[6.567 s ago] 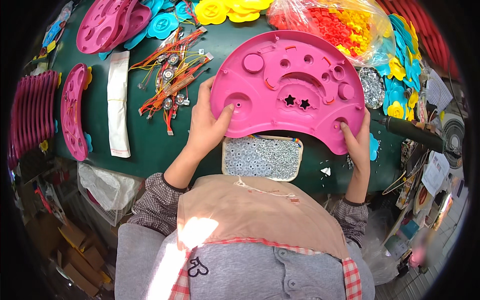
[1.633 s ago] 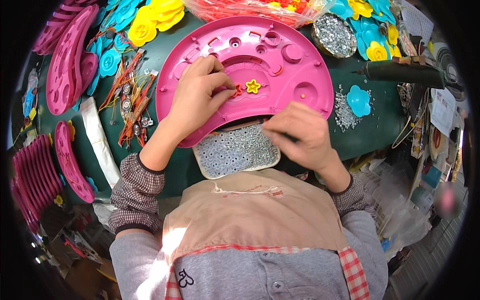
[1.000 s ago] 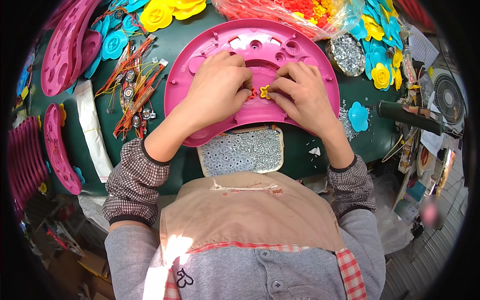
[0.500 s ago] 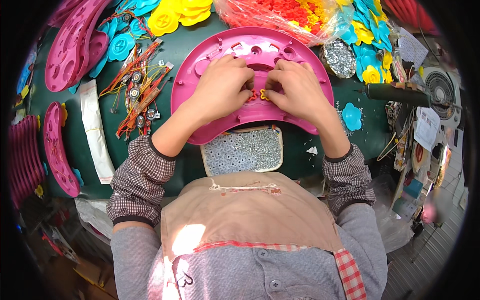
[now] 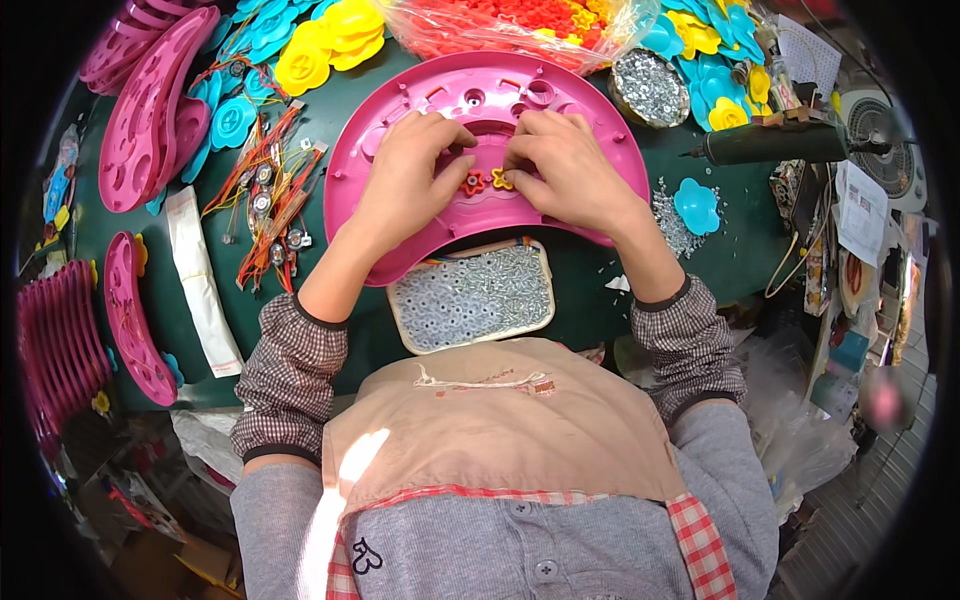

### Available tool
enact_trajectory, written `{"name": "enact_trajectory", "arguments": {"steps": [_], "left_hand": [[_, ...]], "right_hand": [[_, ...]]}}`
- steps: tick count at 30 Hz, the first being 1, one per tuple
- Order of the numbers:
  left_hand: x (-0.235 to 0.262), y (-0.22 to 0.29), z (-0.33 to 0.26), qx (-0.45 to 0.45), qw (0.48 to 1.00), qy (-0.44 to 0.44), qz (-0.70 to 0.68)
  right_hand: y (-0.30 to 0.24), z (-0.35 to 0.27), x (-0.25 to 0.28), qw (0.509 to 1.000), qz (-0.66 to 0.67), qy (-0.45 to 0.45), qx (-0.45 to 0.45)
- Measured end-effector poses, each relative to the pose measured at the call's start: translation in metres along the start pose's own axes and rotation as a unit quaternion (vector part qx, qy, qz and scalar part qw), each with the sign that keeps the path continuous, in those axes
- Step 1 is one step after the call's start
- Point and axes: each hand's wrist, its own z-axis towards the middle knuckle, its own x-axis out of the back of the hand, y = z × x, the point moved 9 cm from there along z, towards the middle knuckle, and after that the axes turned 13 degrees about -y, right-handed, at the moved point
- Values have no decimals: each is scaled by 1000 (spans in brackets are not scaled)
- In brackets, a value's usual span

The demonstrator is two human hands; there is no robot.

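Observation:
A pink curved plastic shell (image 5: pixel 352 165) lies in front of me, its inside with posts and holes facing up. Over its left half is my left hand (image 5: pixel 415 175), fingers loosely bent and thumb apart from them. That thumb is close to a small red star-shaped piece (image 5: pixel 473 182), which sits on the shell. My right hand (image 5: pixel 570 170) rests over the right half, thumb and fingertips closed at a small yellow star-shaped piece (image 5: pixel 502 179). Some fingertips of both hands are hidden from view.
Close to me stands a tray of screws and washers (image 5: pixel 475 295). Bundled wires (image 5: pixel 265 195) lie left. Behind are a bag of red star pieces (image 5: pixel 500 25) and a bowl of metal parts (image 5: pixel 650 88). A dark electric screwdriver (image 5: pixel 770 143) hangs at right, near a blue flower piece (image 5: pixel 697 206).
The whole view has shifted slightly. My left thumb has drawn back from the red star piece, which shows more fully. My right hand stays by the yellow one.

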Motion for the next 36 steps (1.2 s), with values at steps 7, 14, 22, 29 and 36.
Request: {"name": "enact_trajectory", "arguments": {"steps": [7,14,22,29,36], "left_hand": [[0,0,1,7,1000,8,14],[8,59,-25,-20,999,29,0],[-42,67,-12,-60,997,-46,31],[-38,66,-10,-56,997,-43,29],[-37,84,-1,-52,998,5,-17]], "right_hand": [[-2,2,-2,1000,-23,-2,-16],[28,-214,110,795,-26,605,-40],[153,-216,134,877,257,402,-57],[126,-171,98,800,436,408,59],[123,-166,92,770,422,472,84]]}}
